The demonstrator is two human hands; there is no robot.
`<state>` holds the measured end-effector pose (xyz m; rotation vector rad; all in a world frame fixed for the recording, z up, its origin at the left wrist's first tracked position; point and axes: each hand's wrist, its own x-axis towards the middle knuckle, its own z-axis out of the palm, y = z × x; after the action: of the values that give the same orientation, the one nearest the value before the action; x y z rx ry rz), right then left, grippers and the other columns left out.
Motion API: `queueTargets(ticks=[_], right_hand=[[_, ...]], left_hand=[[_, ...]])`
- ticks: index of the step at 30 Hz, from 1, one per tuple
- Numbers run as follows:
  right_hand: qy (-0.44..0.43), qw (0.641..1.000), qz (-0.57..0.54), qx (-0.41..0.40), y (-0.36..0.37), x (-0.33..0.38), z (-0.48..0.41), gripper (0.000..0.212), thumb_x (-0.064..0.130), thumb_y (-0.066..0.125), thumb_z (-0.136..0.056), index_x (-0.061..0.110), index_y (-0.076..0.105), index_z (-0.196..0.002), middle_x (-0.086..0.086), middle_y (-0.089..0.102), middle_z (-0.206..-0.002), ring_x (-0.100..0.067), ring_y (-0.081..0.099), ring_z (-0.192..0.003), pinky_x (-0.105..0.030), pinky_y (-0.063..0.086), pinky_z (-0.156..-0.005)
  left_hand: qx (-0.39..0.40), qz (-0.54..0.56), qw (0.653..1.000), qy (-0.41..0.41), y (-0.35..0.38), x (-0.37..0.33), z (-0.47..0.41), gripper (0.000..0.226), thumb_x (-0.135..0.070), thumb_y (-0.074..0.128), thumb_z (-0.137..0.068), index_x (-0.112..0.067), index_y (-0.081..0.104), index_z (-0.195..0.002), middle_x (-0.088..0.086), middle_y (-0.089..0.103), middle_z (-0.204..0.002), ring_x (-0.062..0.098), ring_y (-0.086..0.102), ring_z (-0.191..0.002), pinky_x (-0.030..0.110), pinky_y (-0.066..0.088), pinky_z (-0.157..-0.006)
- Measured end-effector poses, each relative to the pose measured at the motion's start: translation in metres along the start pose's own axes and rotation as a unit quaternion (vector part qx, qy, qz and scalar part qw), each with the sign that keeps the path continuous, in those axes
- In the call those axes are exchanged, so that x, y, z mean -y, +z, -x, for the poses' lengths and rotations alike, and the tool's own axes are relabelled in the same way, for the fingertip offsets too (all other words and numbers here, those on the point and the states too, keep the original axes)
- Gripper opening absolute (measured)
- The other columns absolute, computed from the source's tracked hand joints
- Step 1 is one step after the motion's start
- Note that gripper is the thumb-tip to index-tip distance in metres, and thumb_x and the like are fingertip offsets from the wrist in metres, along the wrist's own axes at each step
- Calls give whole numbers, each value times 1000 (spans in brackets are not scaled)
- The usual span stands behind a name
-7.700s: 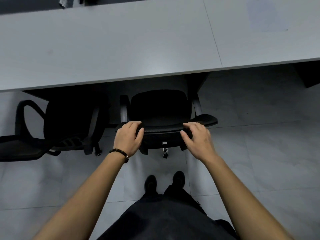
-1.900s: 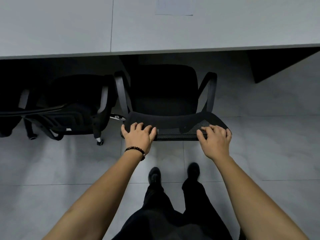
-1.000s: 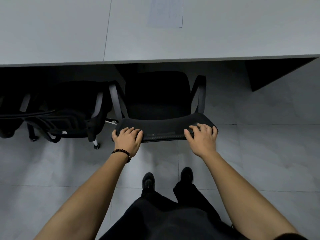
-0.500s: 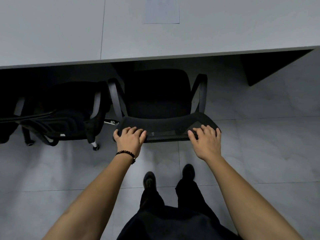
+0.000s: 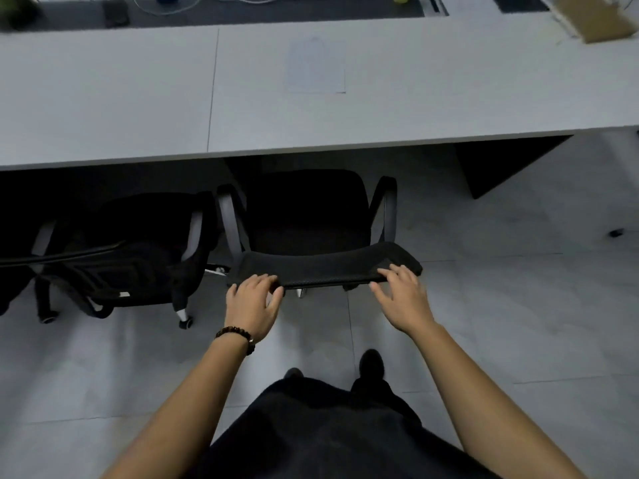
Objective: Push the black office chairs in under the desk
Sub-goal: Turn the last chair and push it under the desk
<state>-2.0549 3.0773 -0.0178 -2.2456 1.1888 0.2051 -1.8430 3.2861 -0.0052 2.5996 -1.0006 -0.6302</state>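
Observation:
A black office chair (image 5: 304, 216) with a mesh backrest (image 5: 325, 266) stands in front of me, its seat partly under the edge of the pale grey desk (image 5: 138, 98). My left hand (image 5: 252, 304) has its fingers apart, with only the fingertips at the left end of the backrest's top edge. My right hand (image 5: 403, 299) is spread open, its fingertips just touching the right end. A second black chair (image 5: 138, 243) sits to the left, partly under the desk. The backrest of a third chair (image 5: 10, 271) shows at the far left.
A dark desk support panel (image 5: 501, 164) stands right of the chair. A paper sheet (image 5: 314, 67) lies on the desk and a cardboard box (image 5: 594, 19) sits at its far right. My shoes (image 5: 371, 364) are on the grey tiled floor behind the chair.
Both hands have slid back off the top of the backrest toward me, and their fingers have spread. The view has tilted up, showing more of the desk top.

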Motion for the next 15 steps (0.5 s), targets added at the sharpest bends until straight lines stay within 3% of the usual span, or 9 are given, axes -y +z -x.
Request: queueTargets(ticks=[3,5,9,12,15], right_hand=[[29,991,-128,-15,0,8,50,46,46,47,-98,23,51,-137,-2,47,-144,-18,42,-131,-29,34,-104],[59,979,-189,-44,7,12,94,44,45,49,-98,25,50,-138,5,51,-134,-10,46,-123,-25,36,-100],[175,935,-283,-121,41,11,194,44,44,54,-95,34,46,-136,18,47,-128,-3,48,-116,-29,42,-101],[243,904,-319,-145,70,4,255,37,40,59,-93,43,43,-126,15,52,-122,3,51,-110,-32,46,-100],[306,867,-341,-196,91,-6,309,44,34,61,-93,40,41,-132,9,51,-124,5,50,-107,-23,43,-93]], left_hand=[[-25,119,992,-14,-9,9,55,42,-37,50,-95,-18,52,-133,2,55,-135,20,47,-126,45,37,-106],[-15,152,988,-17,-12,19,85,42,-35,52,-94,-17,52,-132,0,55,-132,19,50,-121,44,43,-101],[63,165,984,22,-12,40,108,43,-33,56,-92,-21,51,-133,-10,54,-126,10,52,-117,31,44,-94],[126,198,971,40,-10,38,108,40,-30,57,-92,-25,51,-131,-7,60,-121,9,56,-107,28,43,-87],[184,204,957,94,0,9,114,35,-23,55,-93,-24,49,-128,-6,61,-115,5,57,-100,23,42,-83]])
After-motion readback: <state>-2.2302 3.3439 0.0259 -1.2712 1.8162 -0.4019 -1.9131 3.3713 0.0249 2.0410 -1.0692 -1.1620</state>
